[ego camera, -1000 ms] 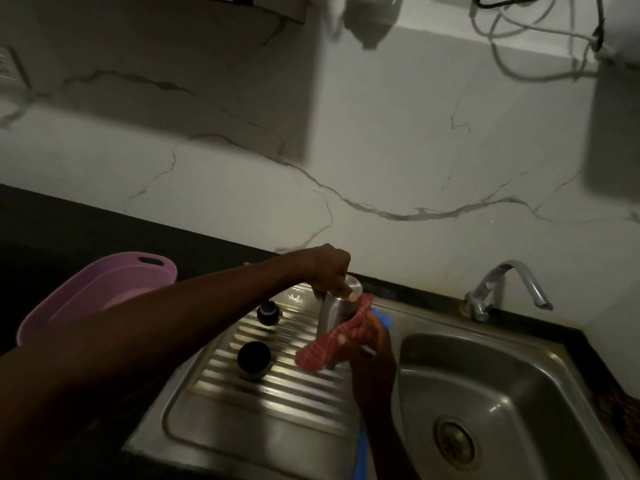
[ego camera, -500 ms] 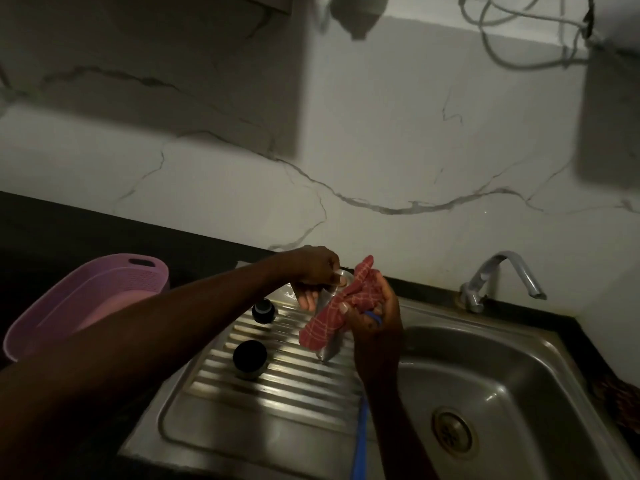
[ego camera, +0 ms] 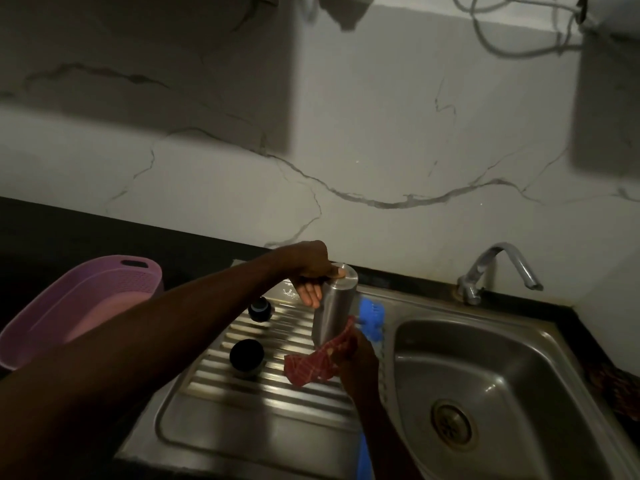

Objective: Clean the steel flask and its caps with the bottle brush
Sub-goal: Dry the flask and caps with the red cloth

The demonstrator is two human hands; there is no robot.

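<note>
The steel flask (ego camera: 334, 306) stands tilted on the ribbed drainboard (ego camera: 242, 407). My left hand (ego camera: 311, 271) holds it by the top, thumb on the rim, fingers spread down its left side. My right hand (ego camera: 356, 355) grips a red checked cloth (ego camera: 317, 362) against the flask's lower end. Two dark caps rest on the drainboard: a small one (ego camera: 260, 308) farther back and a larger one (ego camera: 246, 355) nearer me. The blue bottle brush (ego camera: 372, 318) lies on the ridge between drainboard and basin, its handle running toward me under my right forearm.
The sink basin (ego camera: 502, 375) with its drain (ego camera: 450, 424) is on the right, a steel tap (ego camera: 498, 268) behind it. A pink plastic basket (ego camera: 86, 299) sits on the dark counter at left. A marble-patterned wall rises behind.
My right hand has slid the red cloth from the flask's top down to its lower end. The blue brush head has come into view beside the flask. My left hand stays on top.
</note>
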